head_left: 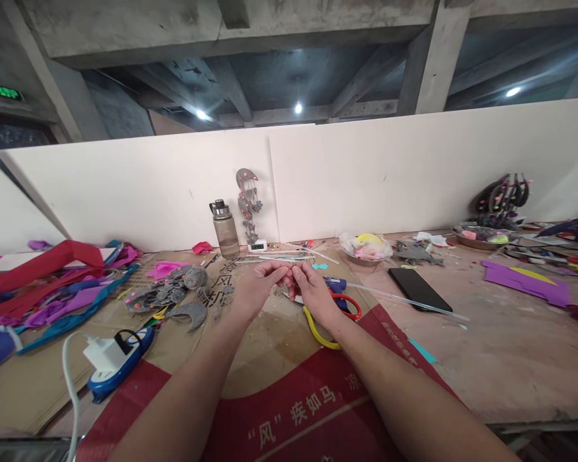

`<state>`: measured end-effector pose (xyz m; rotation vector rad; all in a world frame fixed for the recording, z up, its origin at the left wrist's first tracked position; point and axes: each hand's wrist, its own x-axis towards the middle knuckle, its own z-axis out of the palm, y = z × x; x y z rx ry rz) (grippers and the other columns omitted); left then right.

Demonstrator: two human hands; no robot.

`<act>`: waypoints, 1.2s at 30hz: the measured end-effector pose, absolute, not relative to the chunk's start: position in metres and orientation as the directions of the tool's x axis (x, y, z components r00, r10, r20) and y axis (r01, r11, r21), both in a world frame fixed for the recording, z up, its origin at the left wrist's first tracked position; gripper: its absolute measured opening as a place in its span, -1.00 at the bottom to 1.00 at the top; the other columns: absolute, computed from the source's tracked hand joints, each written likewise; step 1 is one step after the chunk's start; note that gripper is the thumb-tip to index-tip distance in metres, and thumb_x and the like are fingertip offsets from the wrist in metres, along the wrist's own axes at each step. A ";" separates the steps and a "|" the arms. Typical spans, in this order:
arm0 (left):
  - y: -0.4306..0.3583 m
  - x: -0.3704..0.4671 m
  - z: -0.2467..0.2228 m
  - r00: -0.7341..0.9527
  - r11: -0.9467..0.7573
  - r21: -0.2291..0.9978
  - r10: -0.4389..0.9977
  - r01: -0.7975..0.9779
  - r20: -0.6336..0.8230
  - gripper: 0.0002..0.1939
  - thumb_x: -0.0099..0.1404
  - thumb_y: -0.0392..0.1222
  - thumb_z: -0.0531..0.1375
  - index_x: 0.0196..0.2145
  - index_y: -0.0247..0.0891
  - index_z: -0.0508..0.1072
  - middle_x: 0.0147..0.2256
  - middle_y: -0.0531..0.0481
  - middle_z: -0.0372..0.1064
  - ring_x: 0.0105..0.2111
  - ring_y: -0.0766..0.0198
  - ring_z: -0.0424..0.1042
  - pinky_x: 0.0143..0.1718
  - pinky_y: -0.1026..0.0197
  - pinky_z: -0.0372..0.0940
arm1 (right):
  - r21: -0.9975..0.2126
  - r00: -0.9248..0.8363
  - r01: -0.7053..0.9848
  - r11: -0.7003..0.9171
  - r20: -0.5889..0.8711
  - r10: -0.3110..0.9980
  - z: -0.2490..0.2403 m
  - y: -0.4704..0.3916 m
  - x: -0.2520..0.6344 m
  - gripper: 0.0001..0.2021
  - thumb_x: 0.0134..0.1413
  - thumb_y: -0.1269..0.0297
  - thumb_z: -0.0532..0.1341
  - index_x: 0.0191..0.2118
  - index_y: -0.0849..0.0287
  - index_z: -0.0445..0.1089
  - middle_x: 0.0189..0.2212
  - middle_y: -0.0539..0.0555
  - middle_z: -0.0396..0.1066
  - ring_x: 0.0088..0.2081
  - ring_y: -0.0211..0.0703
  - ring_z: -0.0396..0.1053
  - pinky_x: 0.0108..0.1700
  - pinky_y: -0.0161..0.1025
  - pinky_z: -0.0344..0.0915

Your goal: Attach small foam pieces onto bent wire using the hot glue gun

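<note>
Holding left hand [256, 290] and right hand [314, 296] close together over the cardboard [260, 369], pinching narrow, fingertip near fingertip. Possibly gripping something tiny there (too small to make out; not able to tell what, if anything). Covering scissors [315, 332] partly with right hand and wrist, leaving yellow and red loops showing on either side; also hiding part of a blue tool [336, 283] just beyond. Cutting off both forearms [187, 385] and a white cable [74, 410] at bottom of view. Losing single shapes among overlapping grey felt pieces [189, 314] (not counting those). Backing the desk [501, 366] with white panels [347, 179]. Crowding left side with felt and a blue power strip [106, 387]; leaving more room at right, between black phone [415, 287] and desk's near edge.
</note>
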<state>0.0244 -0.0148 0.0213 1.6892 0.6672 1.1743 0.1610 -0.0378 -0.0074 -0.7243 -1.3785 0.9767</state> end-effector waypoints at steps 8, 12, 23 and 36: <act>-0.018 0.025 0.021 0.388 -0.469 0.883 0.817 0.016 0.427 -0.82 0.15 -0.09 0.26 -0.37 -0.27 0.52 -0.47 0.01 0.48 -0.46 0.27 0.44 -0.34 0.21 0.34 | -0.879 0.002 0.017 0.476 0.476 0.879 -0.008 -0.038 0.163 -0.73 0.21 -0.01 0.05 -0.30 0.10 0.18 -0.52 -0.10 0.23 -0.57 -0.31 0.20 -0.51 -0.30 0.19; -0.017 0.026 0.020 0.342 -0.456 0.890 0.841 0.029 0.420 -0.78 0.09 -0.06 0.30 -0.41 -0.27 0.45 -0.47 0.02 0.46 -0.45 0.26 0.44 -0.35 0.22 0.33 | -0.877 0.017 0.044 0.478 0.479 0.878 -0.012 -0.036 0.163 -0.78 0.20 0.04 0.08 -0.28 0.10 0.20 -0.51 -0.09 0.23 -0.56 -0.30 0.19 -0.52 -0.31 0.17; -0.022 0.023 0.025 0.520 -0.274 0.920 0.762 -0.281 0.386 -0.67 0.24 0.00 0.19 -0.53 -0.28 0.32 -0.59 0.07 0.22 -0.53 0.33 0.28 -0.40 0.23 0.23 | -0.852 -0.090 -0.036 0.522 0.523 0.847 -0.008 -0.041 0.161 -0.77 0.24 0.03 0.06 -0.22 0.09 0.18 -0.46 -0.06 0.32 -0.51 -0.29 0.22 -0.45 -0.30 0.20; -0.010 0.016 0.022 0.532 -0.395 0.918 0.772 -0.030 0.349 -0.66 0.20 0.06 0.20 -0.45 -0.31 0.51 -0.48 -0.01 0.39 -0.46 0.32 0.29 -0.38 0.26 0.20 | -0.616 -0.020 0.533 0.581 0.677 0.736 -0.008 -0.043 0.171 -0.80 0.17 0.21 0.13 -0.11 0.13 0.23 -0.32 0.04 0.34 -0.32 -0.15 0.28 -0.25 -0.20 0.20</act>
